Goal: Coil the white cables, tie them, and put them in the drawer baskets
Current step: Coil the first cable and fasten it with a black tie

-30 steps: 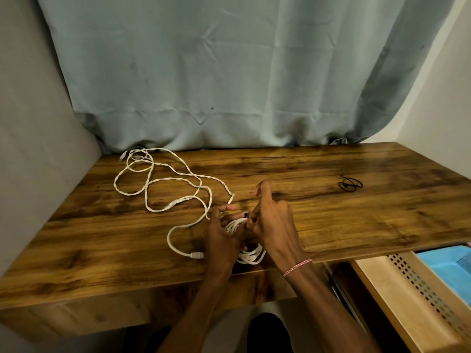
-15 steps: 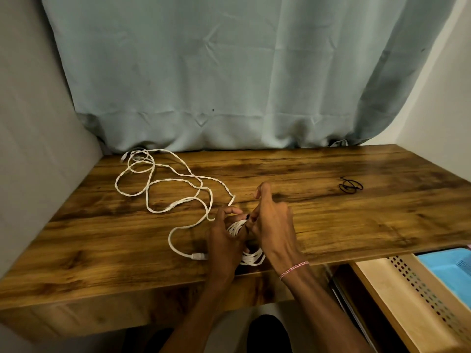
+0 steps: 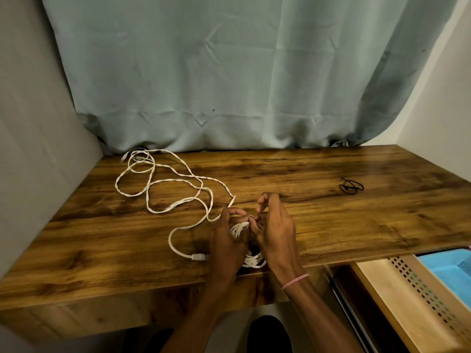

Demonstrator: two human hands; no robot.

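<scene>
A coiled bundle of white cable (image 3: 251, 262) sits near the desk's front edge, mostly hidden between my hands. My left hand (image 3: 226, 240) grips the coil from the left. My right hand (image 3: 274, 228) pinches at the coil's top, where a small dark tie seems to sit; its thumb and forefinger are raised. More white cable (image 3: 163, 184) lies loose in loops across the left of the wooden desk (image 3: 331, 225), with one plug (image 3: 200, 257) beside my left hand. An open drawer at the lower right holds a beige perforated basket (image 3: 418, 299) and a blue basket (image 3: 448, 271).
Several black ties (image 3: 351, 186) lie in a small heap at the right of the desk. A teal curtain (image 3: 242, 72) hangs behind the desk, and walls close in on both sides. My knees show below the desk edge.
My hands stay on the coil. The right hand's thumb and forefinger have curled and shifted a little above the coil's top. The loose cable has not moved.
</scene>
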